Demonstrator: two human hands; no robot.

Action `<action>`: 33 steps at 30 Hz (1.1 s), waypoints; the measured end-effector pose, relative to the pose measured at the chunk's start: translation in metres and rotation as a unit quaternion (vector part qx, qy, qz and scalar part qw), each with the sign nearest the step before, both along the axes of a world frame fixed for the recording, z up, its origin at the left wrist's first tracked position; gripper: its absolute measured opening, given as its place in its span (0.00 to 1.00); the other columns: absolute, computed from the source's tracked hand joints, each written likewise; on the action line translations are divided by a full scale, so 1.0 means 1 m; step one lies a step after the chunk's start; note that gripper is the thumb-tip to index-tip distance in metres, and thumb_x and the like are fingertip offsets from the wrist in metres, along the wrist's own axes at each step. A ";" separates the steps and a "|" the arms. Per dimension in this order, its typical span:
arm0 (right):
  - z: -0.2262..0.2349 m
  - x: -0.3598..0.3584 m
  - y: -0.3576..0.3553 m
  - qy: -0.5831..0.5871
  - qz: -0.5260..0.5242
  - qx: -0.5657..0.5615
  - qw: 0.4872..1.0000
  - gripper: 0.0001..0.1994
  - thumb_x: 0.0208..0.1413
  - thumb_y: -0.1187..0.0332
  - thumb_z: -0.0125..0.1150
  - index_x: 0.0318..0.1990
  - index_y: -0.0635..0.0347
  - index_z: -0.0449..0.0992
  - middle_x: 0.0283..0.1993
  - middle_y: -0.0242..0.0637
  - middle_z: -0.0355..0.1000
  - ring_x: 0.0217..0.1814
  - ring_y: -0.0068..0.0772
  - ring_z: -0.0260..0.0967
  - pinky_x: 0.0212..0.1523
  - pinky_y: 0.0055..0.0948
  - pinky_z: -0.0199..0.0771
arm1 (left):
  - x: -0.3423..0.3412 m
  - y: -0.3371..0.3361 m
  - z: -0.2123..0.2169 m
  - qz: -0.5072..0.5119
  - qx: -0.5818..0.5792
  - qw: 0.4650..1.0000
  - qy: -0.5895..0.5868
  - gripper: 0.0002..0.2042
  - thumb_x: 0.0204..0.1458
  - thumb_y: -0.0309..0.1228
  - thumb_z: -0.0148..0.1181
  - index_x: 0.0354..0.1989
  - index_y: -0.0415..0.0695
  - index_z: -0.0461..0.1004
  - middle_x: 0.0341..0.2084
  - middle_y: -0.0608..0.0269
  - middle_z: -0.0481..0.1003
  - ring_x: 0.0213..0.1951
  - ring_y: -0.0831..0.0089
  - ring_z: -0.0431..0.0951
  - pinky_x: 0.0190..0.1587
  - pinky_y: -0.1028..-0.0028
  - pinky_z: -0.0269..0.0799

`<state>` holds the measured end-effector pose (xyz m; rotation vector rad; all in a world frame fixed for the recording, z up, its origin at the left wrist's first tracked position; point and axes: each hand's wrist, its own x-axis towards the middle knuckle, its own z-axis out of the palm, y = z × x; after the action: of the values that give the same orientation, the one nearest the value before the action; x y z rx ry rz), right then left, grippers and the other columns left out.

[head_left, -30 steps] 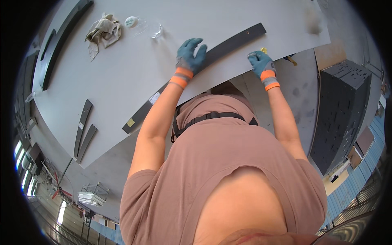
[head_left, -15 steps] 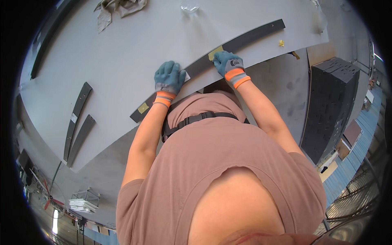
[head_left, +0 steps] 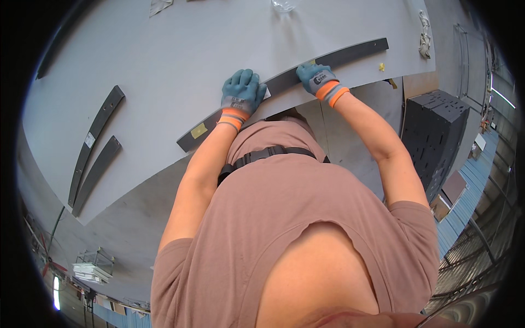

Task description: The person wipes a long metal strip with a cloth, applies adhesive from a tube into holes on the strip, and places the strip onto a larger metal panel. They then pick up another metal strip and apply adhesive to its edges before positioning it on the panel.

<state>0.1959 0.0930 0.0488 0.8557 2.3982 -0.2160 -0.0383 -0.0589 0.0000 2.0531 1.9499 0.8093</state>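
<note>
A long, slightly curved dark grey strip point(head_left: 344, 54) lies along the near edge of the pale table. My gloved left hand point(head_left: 242, 92) rests across it left of the middle, fingers curled over the far side, beside a small white label point(head_left: 267, 93). My gloved right hand point(head_left: 316, 76) is on the strip farther right, its fingers closed at a piece of yellow tape point(head_left: 312, 62); most of that piece is hidden by the glove. Another yellow tape patch point(head_left: 198, 130) sticks to the strip near its left end.
Two shorter curved dark strips point(head_left: 95, 131) lie at the table's left. A crumpled yellow scrap point(head_left: 381, 67) is near the right edge, with a cloth point(head_left: 424, 35) beyond it. Clear plastic point(head_left: 284, 5) lies at the far side. A dark stack point(head_left: 435, 136) stands right of the table.
My right hand has moved right along the strip, and the yellow piece has shifted with it, leaving bare grey beside the fingers. My left hand stays at about the same place on the strip.
</note>
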 end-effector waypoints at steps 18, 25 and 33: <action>0.007 -0.001 0.016 0.016 -0.063 -0.084 0.994 0.08 0.61 0.67 0.60 0.45 0.53 0.82 0.50 0.45 0.81 0.52 0.55 0.80 0.53 0.48 0.81 | 0.000 -0.002 -0.005 0.008 -0.010 1.000 -0.015 0.15 0.59 0.44 0.64 0.47 0.46 0.81 0.50 0.61 0.77 0.56 0.57 0.77 0.53 0.56 0.74; -0.013 0.013 0.011 0.073 -0.044 -0.048 0.995 0.09 0.59 0.72 0.58 0.45 0.56 0.80 0.49 0.51 0.80 0.50 0.59 0.80 0.49 0.53 0.80 | 0.001 -0.001 -0.003 0.005 -0.006 1.000 0.000 0.15 0.59 0.43 0.63 0.45 0.46 0.81 0.48 0.60 0.78 0.53 0.58 0.78 0.50 0.56 0.75; 0.000 0.006 0.006 0.065 -0.116 -0.069 0.989 0.09 0.60 0.71 0.58 0.47 0.54 0.78 0.51 0.49 0.80 0.53 0.57 0.79 0.53 0.50 0.80 | 0.001 0.000 -0.003 0.002 -0.026 1.000 -0.006 0.15 0.59 0.43 0.63 0.45 0.45 0.81 0.47 0.61 0.77 0.53 0.58 0.78 0.50 0.56 0.76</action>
<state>0.2017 0.0988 0.0492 1.0830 2.3664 -0.5377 -0.0377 -0.0586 -0.0027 2.0109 1.9490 0.7605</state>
